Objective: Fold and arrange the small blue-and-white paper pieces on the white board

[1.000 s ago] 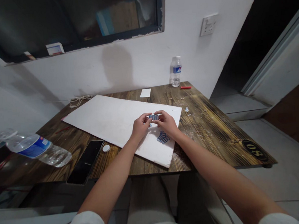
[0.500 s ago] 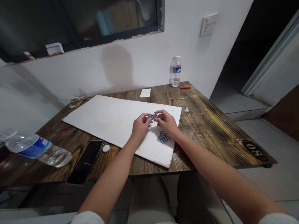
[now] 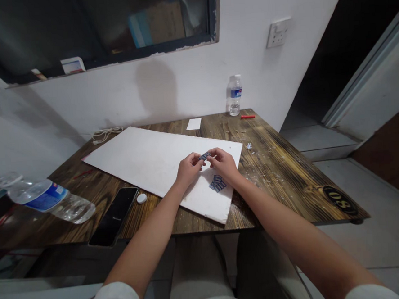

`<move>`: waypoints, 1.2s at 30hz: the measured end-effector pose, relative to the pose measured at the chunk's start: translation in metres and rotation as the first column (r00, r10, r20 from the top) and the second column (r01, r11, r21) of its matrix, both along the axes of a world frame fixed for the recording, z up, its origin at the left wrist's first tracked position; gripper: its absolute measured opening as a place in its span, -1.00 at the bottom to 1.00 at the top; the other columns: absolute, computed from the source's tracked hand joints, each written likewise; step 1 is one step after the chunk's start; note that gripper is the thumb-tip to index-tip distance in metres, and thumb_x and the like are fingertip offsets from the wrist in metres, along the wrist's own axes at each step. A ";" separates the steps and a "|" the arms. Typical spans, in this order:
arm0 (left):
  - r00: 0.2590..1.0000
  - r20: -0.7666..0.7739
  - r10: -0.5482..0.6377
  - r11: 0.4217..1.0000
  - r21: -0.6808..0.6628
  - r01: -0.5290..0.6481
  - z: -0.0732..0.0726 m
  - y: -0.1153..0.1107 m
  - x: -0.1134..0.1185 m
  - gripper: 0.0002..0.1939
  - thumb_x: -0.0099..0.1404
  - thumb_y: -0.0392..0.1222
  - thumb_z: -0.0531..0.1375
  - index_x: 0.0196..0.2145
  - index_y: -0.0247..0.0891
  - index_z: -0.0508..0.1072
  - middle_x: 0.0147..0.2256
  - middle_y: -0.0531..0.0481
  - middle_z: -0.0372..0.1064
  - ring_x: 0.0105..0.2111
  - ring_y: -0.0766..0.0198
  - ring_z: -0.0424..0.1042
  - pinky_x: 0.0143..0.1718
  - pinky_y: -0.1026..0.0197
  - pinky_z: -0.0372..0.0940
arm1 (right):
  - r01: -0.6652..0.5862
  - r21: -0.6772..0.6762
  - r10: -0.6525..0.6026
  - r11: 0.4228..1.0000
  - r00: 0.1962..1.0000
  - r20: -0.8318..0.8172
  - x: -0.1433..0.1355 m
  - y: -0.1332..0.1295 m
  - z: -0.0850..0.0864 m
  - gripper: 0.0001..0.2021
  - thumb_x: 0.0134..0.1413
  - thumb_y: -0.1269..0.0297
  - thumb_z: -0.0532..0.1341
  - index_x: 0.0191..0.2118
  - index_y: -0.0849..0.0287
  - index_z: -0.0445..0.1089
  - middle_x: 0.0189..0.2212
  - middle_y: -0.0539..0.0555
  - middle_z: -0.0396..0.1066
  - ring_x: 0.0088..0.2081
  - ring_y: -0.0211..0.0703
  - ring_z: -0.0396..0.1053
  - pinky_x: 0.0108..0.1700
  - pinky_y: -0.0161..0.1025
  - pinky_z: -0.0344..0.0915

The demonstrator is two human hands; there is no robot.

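Observation:
Between my left hand (image 3: 188, 169) and my right hand (image 3: 223, 162) is a small blue-and-white striped piece (image 3: 204, 156); its exact kind is too small to make out. Fingers and thumbs of both hands pinch its two ends, a little above the white board (image 3: 145, 153). Several similar striped pieces (image 3: 217, 183) lie overlapping on the board, just below my right hand. A small pale bit shows under the fingers, partly hidden.
On the wooden table (image 3: 276, 185), a phone (image 3: 114, 217), white cap (image 3: 141, 198) and lying water bottle (image 3: 54, 199) are at left. Toward the back are a cable (image 3: 105, 134), paper (image 3: 194, 123), upright bottle (image 3: 235, 96), red pen-like stick (image 3: 248, 116) and white star-shaped piece (image 3: 249, 146).
The striped piece in my hands has tilted, its right end now higher, and less of its face shows. My fingers have shifted slightly around it; the pieces on the board stay put.

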State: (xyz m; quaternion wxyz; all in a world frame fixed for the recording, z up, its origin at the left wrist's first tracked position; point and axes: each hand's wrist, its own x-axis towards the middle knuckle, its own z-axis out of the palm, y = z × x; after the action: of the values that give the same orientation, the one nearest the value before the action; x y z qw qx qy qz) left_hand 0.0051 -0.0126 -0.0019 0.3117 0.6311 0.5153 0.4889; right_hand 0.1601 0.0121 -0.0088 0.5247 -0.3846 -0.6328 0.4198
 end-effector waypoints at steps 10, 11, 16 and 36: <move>0.997 -0.061 -0.047 0.999 -0.012 0.047 0.001 -0.004 0.001 -0.85 0.18 -0.13 0.23 -0.32 -0.26 0.47 -0.37 -0.04 0.50 -0.35 0.26 0.46 -0.33 0.26 0.32 | -0.004 0.044 0.003 0.999 1.000 0.029 0.001 -0.002 0.002 -0.81 -0.03 0.14 0.20 -0.34 0.14 0.42 -0.42 0.01 0.40 -0.43 -0.22 0.27 -0.35 -0.27 0.22; 0.996 -0.074 -0.041 0.999 -0.007 0.040 0.000 -0.004 0.000 -0.84 0.18 -0.12 0.24 -0.31 -0.25 0.48 -0.37 -0.04 0.49 -0.34 0.26 0.46 -0.33 0.26 0.32 | -0.003 0.053 0.001 0.999 0.999 0.034 0.001 -0.002 0.002 -0.82 -0.02 0.15 0.19 -0.35 0.13 0.42 -0.42 0.01 0.40 -0.41 -0.21 0.28 -0.34 -0.27 0.22; 0.994 -0.110 -0.007 1.000 0.012 0.009 -0.001 -0.003 -0.001 -0.83 0.17 -0.12 0.24 -0.30 -0.24 0.51 -0.38 0.00 0.48 -0.39 0.29 0.43 -0.38 0.28 0.30 | -0.011 0.105 0.004 0.994 0.997 0.071 0.002 -0.003 0.004 -0.86 -0.01 0.20 0.18 -0.40 0.13 0.42 -0.42 0.02 0.38 -0.38 -0.19 0.28 -0.27 -0.24 0.22; 0.988 0.083 0.132 0.991 -0.027 -0.130 0.002 0.001 0.001 -0.85 0.11 -0.12 0.24 -0.41 -0.26 0.45 -0.46 0.04 0.44 -0.53 0.35 0.38 -0.47 0.30 0.27 | -0.252 0.010 0.192 0.968 0.762 0.618 0.054 0.014 0.014 -0.74 -0.40 0.32 0.52 -0.41 0.07 0.60 -0.43 0.03 0.44 -0.36 -0.12 0.37 -0.28 -0.25 0.21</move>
State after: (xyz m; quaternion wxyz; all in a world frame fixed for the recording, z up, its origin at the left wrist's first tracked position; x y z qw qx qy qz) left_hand 0.0059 -0.0111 -0.0003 0.3074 0.5713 0.5472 0.5289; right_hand 0.2142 0.0265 0.0052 0.2550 -0.3975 -0.8282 0.3018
